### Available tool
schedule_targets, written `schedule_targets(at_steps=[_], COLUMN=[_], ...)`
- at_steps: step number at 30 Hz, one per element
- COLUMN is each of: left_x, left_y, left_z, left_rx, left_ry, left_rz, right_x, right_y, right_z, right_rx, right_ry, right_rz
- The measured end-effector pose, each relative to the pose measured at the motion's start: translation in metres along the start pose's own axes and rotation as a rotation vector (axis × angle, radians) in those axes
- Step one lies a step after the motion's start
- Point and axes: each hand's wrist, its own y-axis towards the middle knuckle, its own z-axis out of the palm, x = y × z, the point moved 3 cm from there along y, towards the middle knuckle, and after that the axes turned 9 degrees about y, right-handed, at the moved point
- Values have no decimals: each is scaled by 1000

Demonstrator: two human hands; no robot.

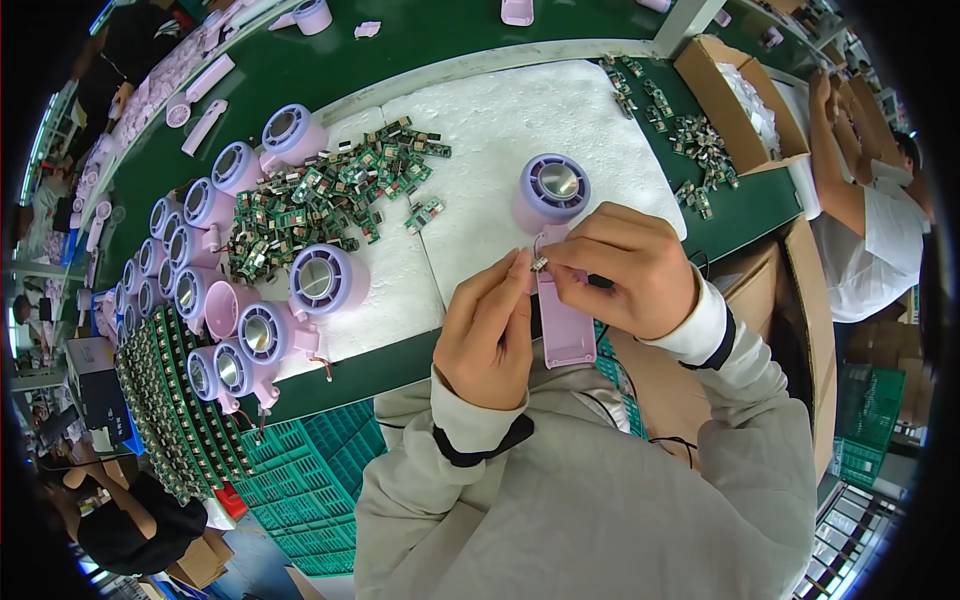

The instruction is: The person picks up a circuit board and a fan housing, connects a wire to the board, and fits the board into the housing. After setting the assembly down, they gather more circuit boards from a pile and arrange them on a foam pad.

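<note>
In front of my chest, my left hand is closed in a pinch at a small circuit board. From the other side my right hand pinches at the same board, its fingers curled. A short dark piece shows among the right fingers; its kind cannot be made out. Thin wire runs from the board toward a lilac round housing with a silver centre, which stands on the white foam just beyond my hands. Below the fingertips extends a pink, open handle shell, joined to that housing as far as shows.
Left on the foam sheet lies a heap of circuit boards, with rows of lilac housings beside it. More boards and a cardboard box are at the right. Green crates stand below. Other people work nearby.
</note>
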Motion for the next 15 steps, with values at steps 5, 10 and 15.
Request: schedule_targets(at_steps=[5,10,15], left_x=[2,1,4], left_y=[0,0,-2], left_z=[-1,-2,1], left_rx=[48,44,17], left_ry=[-23,10,-75], left_rz=[29,46,-45], right_x=[-5,-5,-8], right_y=[2,0,-3], right_z=[-9,-8,-2], right_rx=[106,73,-15], right_ry=[14,37,108], right_rz=[-52,-52,-47])
